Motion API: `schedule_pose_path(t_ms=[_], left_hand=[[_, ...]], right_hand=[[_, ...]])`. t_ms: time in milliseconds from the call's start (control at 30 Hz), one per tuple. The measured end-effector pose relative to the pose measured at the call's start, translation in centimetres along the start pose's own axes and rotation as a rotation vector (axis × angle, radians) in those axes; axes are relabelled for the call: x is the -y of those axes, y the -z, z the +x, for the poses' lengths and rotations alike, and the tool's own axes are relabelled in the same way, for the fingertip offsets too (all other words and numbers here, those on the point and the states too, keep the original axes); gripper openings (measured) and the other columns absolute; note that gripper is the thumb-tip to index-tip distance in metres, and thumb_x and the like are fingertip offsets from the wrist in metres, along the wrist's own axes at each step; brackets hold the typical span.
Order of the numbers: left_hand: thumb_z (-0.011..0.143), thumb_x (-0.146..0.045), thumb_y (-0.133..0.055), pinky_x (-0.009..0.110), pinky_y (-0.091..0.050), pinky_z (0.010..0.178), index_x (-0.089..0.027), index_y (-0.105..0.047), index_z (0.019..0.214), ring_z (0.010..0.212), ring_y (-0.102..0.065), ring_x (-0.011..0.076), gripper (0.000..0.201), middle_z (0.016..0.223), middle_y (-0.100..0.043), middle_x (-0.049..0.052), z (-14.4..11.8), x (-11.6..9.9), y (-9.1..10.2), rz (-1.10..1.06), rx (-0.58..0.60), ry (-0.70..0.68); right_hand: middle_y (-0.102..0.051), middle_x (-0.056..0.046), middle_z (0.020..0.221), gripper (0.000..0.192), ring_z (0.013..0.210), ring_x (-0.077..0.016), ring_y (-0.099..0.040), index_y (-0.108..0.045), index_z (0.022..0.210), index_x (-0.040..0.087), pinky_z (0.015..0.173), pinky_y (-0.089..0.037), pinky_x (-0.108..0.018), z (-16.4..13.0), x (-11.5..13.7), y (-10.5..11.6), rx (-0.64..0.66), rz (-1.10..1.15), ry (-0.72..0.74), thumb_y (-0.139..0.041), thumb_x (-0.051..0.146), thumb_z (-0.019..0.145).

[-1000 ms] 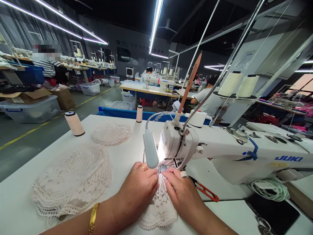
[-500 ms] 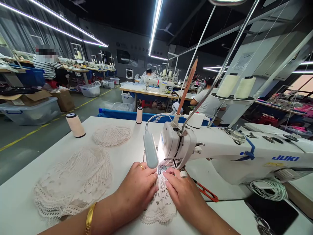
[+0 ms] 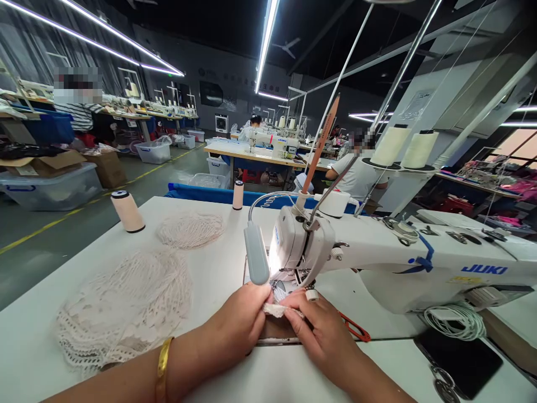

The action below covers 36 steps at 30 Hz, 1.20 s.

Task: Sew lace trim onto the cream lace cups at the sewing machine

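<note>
1. Dim hall; long ceiling tubes (image 3: 265, 45) give streaked, glaring light.
2. The machine lamp (image 3: 273, 258) blows out white at the needle.
3. Wide-angle bend curves edges.
4. Background faces are blurred out; the foreground is sharp.

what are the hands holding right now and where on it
Both hands pinch a small bunched piece of white lace just in front of the sewing machine's needle: the left hand holds its left end, the right hand its right end, fingertips nearly meeting.
</note>
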<state>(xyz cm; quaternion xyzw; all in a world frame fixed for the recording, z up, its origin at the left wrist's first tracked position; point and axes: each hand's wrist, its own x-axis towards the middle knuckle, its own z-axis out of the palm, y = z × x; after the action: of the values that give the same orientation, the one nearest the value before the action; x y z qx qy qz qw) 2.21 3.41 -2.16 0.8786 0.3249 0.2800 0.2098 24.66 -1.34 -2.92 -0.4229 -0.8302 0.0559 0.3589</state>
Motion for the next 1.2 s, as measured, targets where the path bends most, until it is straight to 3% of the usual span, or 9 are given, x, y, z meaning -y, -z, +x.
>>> schedule_pose_path(t_ms=[100, 233, 433, 733, 833, 1000, 1200], left_hand=[[0.078, -0.004, -0.046, 0.028, -0.048, 0.067, -0.023, -0.051, 0.089, 0.074, -0.058, 0.0191, 0.023, 0.085, -0.064, 0.0, 1.1, -0.4, 0.6, -0.128, 0.004, 0.068], [0.076, -0.007, -0.049, 0.027, -0.046, 0.068, -0.022, -0.049, 0.076, 0.076, -0.058, 0.0183, 0.015, 0.083, -0.062, 0.0, 1.7, -0.2, 0.7, -0.182, 0.009, 0.064], [0.079, -0.014, -0.055, 0.026, -0.045, 0.067, -0.02, -0.052, 0.066, 0.073, -0.059, 0.0168, 0.015, 0.077, -0.059, -0.001, 1.7, 0.3, 0.2, -0.285, 0.079, 0.181], [0.081, -0.028, -0.068, 0.028, -0.05, 0.076, -0.019, -0.06, 0.068, 0.09, -0.065, 0.0217, 0.018, 0.088, -0.066, 0.002, 1.5, -0.6, 0.6, -0.411, 0.106, 0.295], [0.087, -0.028, -0.069, 0.027, -0.049, 0.075, -0.019, -0.062, 0.067, 0.086, -0.065, 0.0192, 0.023, 0.085, -0.067, 0.001, 1.0, -0.6, 0.5, -0.405, 0.084, 0.227], [0.095, -0.017, -0.068, 0.032, -0.045, 0.078, -0.019, -0.062, 0.069, 0.082, -0.059, 0.0172, 0.027, 0.082, -0.067, 0.0, -1.0, -0.2, -0.2, -0.126, 0.011, -0.135], [0.1, -0.009, -0.068, 0.037, -0.045, 0.081, -0.021, -0.067, 0.077, 0.086, -0.063, 0.0189, 0.026, 0.087, -0.075, -0.001, -2.3, -0.1, -0.9, 0.073, -0.055, -0.276]], right_hand=[[-0.079, -0.001, 0.097, 0.019, 0.084, -0.0219, -0.074, -0.067, 0.111, 0.028, 0.079, -0.059, -0.034, 0.4, 0.0, -0.5, -0.175, -0.009, -0.001, -0.049, 0.022, 0.115], [-0.08, 0.0, 0.097, 0.016, 0.084, -0.0205, -0.076, -0.067, 0.11, 0.028, 0.077, -0.06, -0.032, 0.8, 0.3, -0.9, -0.275, -0.014, -0.024, -0.052, 0.024, 0.115], [-0.08, 0.0, 0.096, 0.018, 0.086, -0.0198, -0.076, -0.07, 0.108, 0.027, 0.077, -0.061, -0.031, 0.5, 0.1, -1.2, -0.251, -0.004, -0.046, -0.053, 0.022, 0.114], [-0.078, 0.002, 0.089, 0.024, 0.077, -0.0194, -0.073, -0.064, 0.1, 0.027, 0.074, -0.057, -0.033, 0.4, 0.4, -1.1, -0.207, -0.052, -0.031, -0.046, 0.026, 0.117], [-0.073, 0.002, 0.083, 0.03, 0.073, -0.0188, -0.067, -0.062, 0.095, 0.027, 0.072, -0.052, -0.032, 0.2, 0.5, -0.8, -0.126, -0.042, -0.032, -0.043, 0.026, 0.118], [-0.066, 0.002, 0.08, 0.036, 0.074, -0.0176, -0.059, -0.056, 0.09, 0.024, 0.071, -0.044, -0.032, -0.6, 0.3, -0.4, 0.088, -0.115, 0.169, -0.038, 0.029, 0.121], [-0.061, 0.002, 0.078, 0.039, 0.073, -0.0165, -0.054, -0.053, 0.085, 0.023, 0.069, -0.04, -0.031, -1.0, 0.2, -0.3, 0.109, -0.183, 0.197, -0.039, 0.029, 0.121]])
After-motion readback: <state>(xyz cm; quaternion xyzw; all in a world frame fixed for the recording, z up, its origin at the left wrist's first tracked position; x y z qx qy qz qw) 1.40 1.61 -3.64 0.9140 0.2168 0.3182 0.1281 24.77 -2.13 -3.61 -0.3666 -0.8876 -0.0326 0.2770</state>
